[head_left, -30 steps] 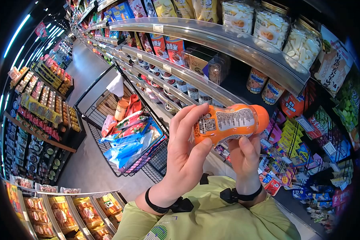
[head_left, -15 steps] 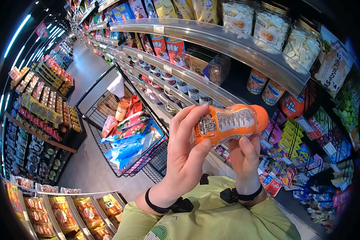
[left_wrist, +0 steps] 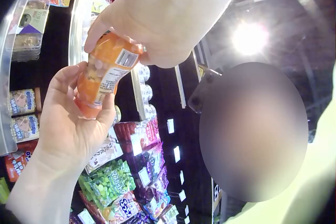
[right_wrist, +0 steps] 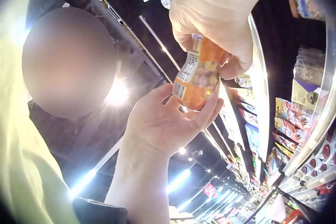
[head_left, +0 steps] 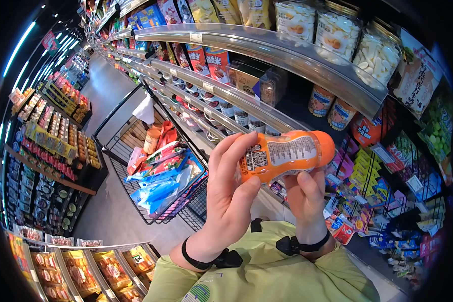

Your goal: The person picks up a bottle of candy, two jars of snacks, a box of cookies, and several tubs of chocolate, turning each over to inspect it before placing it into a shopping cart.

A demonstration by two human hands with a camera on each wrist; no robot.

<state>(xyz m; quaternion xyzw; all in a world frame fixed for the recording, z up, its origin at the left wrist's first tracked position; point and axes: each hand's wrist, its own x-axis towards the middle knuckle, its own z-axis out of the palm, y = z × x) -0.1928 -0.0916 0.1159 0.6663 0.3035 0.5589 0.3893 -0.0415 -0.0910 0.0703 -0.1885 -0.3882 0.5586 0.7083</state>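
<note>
Both hands hold an orange bottle (head_left: 287,153), tilted sideways in front of the chest in the head view. It has a narrowed waist, an orange cap (head_left: 325,147) on the right and a printed label with a square code facing up. My left hand (head_left: 229,183) grips the base end, fingers over the far side and thumb on the near side. Near the cap, my right hand (head_left: 307,196) supports the bottle from below with thumb and fingers. Pale round pieces show through a see-through part of the bottle (left_wrist: 98,69) in the left wrist view.
A shopping cart (head_left: 117,153) with bagged goods stands to the left in the aisle. Shelves (head_left: 267,48) of jars and snack bags run along the right, with hanging candy bags (head_left: 365,171) close by. Packaged goods fill a display (head_left: 93,267) at the lower left.
The bottle and both hands have shifted very slightly left in the head view, which itself has moved a little. The grip on the bottle stays the same.
</note>
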